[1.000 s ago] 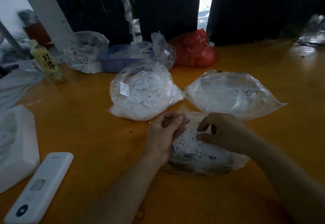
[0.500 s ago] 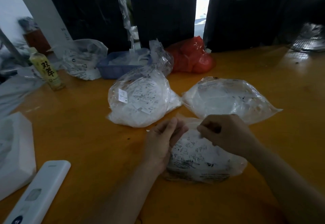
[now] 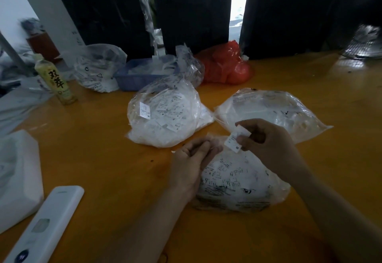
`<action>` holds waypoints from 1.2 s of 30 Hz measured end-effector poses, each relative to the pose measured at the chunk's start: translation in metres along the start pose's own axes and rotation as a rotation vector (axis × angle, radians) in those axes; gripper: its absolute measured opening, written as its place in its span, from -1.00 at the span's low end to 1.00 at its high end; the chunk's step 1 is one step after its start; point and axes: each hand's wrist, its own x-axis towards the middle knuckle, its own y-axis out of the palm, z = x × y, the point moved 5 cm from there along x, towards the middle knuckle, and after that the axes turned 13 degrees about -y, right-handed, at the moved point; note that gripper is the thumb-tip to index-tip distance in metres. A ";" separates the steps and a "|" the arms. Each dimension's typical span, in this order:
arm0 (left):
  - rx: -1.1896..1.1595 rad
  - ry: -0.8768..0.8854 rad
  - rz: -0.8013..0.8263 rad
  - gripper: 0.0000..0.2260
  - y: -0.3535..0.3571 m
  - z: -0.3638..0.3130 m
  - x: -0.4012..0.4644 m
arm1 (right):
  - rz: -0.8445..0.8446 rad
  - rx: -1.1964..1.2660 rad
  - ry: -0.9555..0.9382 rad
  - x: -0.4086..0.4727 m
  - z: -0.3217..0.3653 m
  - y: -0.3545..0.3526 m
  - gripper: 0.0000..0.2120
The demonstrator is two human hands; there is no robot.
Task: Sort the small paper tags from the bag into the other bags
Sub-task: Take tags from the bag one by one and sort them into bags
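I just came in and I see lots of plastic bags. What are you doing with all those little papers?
A person is sorting small paper tags. The right hand pinches one tag just above the nearest bag, which lies on the orange table. The left hand holds that bag's open edge. Two more clear bags, a rounded one and a flatter one, wait just behind.

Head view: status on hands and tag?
Right hand pinches one paper tag, lifted above near bag. Left hand holds the bag's mouth. Two clear bags beyond; nothing between.
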 end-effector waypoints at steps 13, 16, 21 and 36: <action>0.192 0.070 0.115 -0.75 0.007 0.003 -0.003 | -0.217 0.147 -0.153 -0.003 0.017 -0.003 -0.88; 0.208 0.076 0.135 -0.73 0.008 0.004 -0.003 | -0.196 0.049 -0.184 -0.004 0.018 0.000 -0.88; 0.222 0.097 0.131 -0.76 0.009 0.004 -0.005 | -0.135 -0.098 -0.218 -0.004 0.018 0.003 -0.90; 0.494 0.098 0.023 -0.82 0.011 0.003 -0.013 | 0.000 -0.119 -0.115 -0.003 0.011 0.007 -0.70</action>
